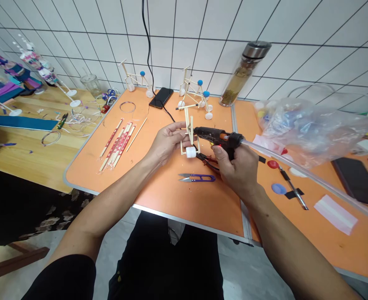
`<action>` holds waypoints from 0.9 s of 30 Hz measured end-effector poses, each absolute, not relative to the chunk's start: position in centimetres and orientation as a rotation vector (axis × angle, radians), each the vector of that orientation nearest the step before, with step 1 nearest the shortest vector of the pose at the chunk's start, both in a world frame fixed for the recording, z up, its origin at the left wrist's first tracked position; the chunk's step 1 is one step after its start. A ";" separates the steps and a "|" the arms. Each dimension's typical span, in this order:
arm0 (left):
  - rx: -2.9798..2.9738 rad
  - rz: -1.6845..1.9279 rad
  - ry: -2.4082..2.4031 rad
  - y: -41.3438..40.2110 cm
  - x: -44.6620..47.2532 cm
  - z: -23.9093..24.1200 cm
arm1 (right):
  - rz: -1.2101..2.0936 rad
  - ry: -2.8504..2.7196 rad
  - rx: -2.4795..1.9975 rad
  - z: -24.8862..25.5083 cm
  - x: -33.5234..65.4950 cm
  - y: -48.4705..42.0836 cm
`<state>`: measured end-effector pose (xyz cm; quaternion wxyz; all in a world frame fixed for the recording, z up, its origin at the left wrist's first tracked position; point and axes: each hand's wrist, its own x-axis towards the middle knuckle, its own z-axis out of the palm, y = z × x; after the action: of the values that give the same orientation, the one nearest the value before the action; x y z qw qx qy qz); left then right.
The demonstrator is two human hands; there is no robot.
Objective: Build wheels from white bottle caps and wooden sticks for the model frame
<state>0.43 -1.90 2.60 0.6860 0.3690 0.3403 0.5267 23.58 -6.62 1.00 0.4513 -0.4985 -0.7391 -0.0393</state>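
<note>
My left hand (168, 143) pinches a small stick frame (191, 127) built of pale wooden sticks, with a white cylinder (190, 152) as a wheel at its lower end. In my right hand (238, 166) is a black hot glue gun (213, 134), its nozzle close to the frame's upright sticks; whether it touches them I cannot tell. A long clear glue stick (296, 168) runs out of the gun's back to the right. Below the frame lie purple-handled thread snips (198, 178) on the orange table (168, 198).
Wrapped chopsticks (118, 146) and a bare stick (137, 134) lie left. Behind stand stick models with blue balls (142, 73), a phone (161, 98) and a glass tea bottle (243, 75). Right are a plastic bag (321, 125), a pen (293, 187) and a dark phone (357, 179).
</note>
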 end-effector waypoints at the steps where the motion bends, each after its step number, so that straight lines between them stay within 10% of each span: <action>1: 0.822 1.181 0.762 -1.9 0.4 2.6 | -0.073 -1.831 -1.241 1.1 23.6 -6.7; 27: 0.829 1.185 0.774 -2.1 0.6 2.8 | -0.099 -1.829 -1.260 1.1 23.6 -6.5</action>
<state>0.56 -2.12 2.76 0.6821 0.3695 0.3452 0.5282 23.57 -6.55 1.07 0.4433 -0.5082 -0.7373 -0.0400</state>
